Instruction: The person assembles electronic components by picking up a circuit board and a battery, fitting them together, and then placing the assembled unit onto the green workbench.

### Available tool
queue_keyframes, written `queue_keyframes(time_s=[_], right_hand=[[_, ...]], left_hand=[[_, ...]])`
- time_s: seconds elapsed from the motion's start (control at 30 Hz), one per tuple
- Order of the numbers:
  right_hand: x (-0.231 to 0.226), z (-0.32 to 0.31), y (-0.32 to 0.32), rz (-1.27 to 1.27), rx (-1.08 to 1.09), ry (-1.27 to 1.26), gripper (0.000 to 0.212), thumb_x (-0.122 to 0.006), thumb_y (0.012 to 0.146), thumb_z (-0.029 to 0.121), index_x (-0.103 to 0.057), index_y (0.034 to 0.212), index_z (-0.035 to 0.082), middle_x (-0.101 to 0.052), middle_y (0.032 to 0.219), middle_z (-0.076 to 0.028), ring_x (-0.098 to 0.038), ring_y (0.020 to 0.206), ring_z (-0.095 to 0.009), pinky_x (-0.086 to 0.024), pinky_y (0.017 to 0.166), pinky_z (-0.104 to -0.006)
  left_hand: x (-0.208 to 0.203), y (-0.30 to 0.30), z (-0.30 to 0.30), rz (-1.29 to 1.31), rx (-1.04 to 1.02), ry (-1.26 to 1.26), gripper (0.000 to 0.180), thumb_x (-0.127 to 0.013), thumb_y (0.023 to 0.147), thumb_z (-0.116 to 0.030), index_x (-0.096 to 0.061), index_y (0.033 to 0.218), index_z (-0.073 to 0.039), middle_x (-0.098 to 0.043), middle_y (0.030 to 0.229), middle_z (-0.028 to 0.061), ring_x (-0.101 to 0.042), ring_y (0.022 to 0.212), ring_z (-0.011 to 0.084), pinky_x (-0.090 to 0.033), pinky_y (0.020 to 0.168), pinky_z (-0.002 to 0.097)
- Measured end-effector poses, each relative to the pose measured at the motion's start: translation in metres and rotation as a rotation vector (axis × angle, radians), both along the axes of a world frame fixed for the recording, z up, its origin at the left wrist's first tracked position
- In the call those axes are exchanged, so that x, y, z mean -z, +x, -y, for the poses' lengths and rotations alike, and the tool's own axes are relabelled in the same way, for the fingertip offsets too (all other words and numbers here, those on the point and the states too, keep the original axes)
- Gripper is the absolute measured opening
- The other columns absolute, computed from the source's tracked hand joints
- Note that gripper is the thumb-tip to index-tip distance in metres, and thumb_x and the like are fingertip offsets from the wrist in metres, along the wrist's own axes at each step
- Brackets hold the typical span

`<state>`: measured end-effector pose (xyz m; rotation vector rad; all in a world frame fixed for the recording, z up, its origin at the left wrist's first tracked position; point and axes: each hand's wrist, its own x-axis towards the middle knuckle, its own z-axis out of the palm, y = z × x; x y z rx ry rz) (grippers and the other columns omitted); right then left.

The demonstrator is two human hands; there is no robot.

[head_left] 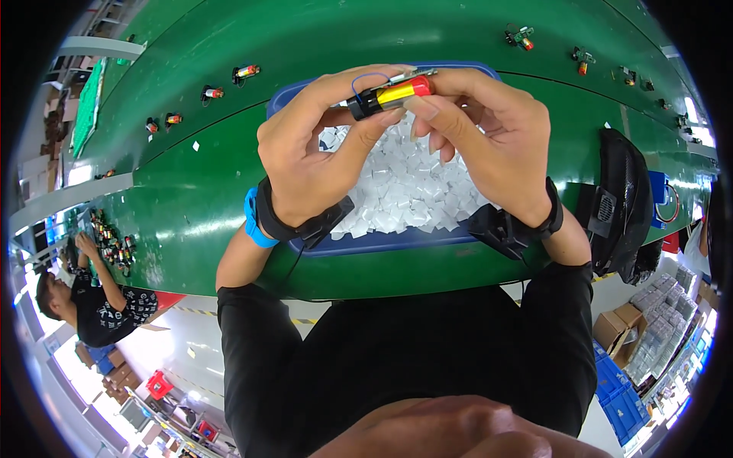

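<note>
Between both hands, above a blue tray, is a small battery assembly point(395, 95): a cylinder banded black, yellow and red, with a thin blue wire and a circuit board along its far side. My left hand point(317, 130) pinches its black end with thumb and fingers. At the red end, my right hand point(489, 126) grips with the thumb pressed near the yellow band; its other fingers curl beneath. Below them the blue tray point(397, 246) holds a heap of small white pieces point(405, 191), partly hidden by my hands.
Similar assemblies lie spread on the green table point(191, 183), such as one at far left point(246, 73) and one at far right point(521, 38). A black bag point(617, 198) stands at the right. At left a co-worker point(103, 305) handles a cluster of assemblies point(114, 248).
</note>
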<state>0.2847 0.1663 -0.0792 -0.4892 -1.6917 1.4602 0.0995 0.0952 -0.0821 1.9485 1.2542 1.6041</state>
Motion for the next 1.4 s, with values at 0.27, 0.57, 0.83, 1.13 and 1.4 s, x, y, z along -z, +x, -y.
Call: queue_keyframes(time_s=[0.27, 0.57, 0.83, 1.13, 1.4], right_hand=[[-0.002, -0.02, 0.012, 0.283, 0.029, 0.263, 0.016, -0.076, 0.089, 0.011, -0.067, 0.093, -0.002, -0.068, 0.077, -0.003, -0.06, 0.062, -0.006, -0.045, 0.053, -0.0175], [-0.003, -0.046, 0.012, 0.346, 0.069, 0.327, 0.017, -0.077, 0.088, 0.015, -0.066, 0.09, 0.002, -0.067, 0.077, 0.001, -0.06, 0.071, -0.005, -0.045, 0.061, -0.0188], [0.105, -0.209, 0.096, 0.796, 0.511, 0.714, 0.025, -0.067, 0.094, 0.025, -0.067, 0.113, 0.009, -0.073, 0.093, -0.008, -0.072, 0.083, -0.024, -0.054, 0.073, -0.0313], [0.086, -0.188, 0.081, 1.044, 0.376, 0.67, 0.02, -0.07, 0.09, 0.022, -0.07, 0.1, 0.005, -0.071, 0.088, -0.007, -0.071, 0.079, -0.025, -0.053, 0.068, -0.0348], [0.001, -0.063, 0.016, 0.281, 0.209, 1.188, 0.015, -0.072, 0.082, 0.005, -0.074, 0.096, 0.004, -0.073, 0.093, -0.008, -0.07, 0.076, -0.021, -0.053, 0.063, -0.0263]], left_hand=[[-0.022, 0.002, 0.002, 0.395, 0.082, -0.497, 0.029, -0.068, 0.092, -0.006, -0.062, 0.118, 0.005, -0.07, 0.105, 0.0139, -0.069, 0.084, 0.0173, -0.063, 0.071, 0.0309], [-0.013, -0.053, -0.025, 0.396, 0.147, -0.877, 0.034, -0.06, 0.101, -0.029, -0.065, 0.115, 0.002, -0.07, 0.095, 0.0066, -0.057, 0.068, 0.0081, -0.047, 0.057, 0.0224], [0.06, -0.185, -0.077, -0.434, -0.231, -0.886, 0.042, -0.068, 0.094, -0.04, -0.069, 0.114, -0.003, -0.071, 0.09, 0.0032, -0.06, 0.075, 0.008, -0.043, 0.064, 0.0235], [0.043, -0.17, -0.064, -0.586, -0.382, -0.518, 0.052, -0.063, 0.095, -0.046, -0.065, 0.121, -0.002, -0.071, 0.104, 0.0058, -0.057, 0.09, 0.0102, -0.044, 0.069, 0.0256], [-0.025, -0.047, -0.022, 0.326, 0.248, -1.128, 0.052, -0.043, 0.105, -0.048, -0.064, 0.119, -0.002, -0.071, 0.091, 0.0058, -0.051, 0.061, 0.0059, -0.036, 0.049, 0.0203]])
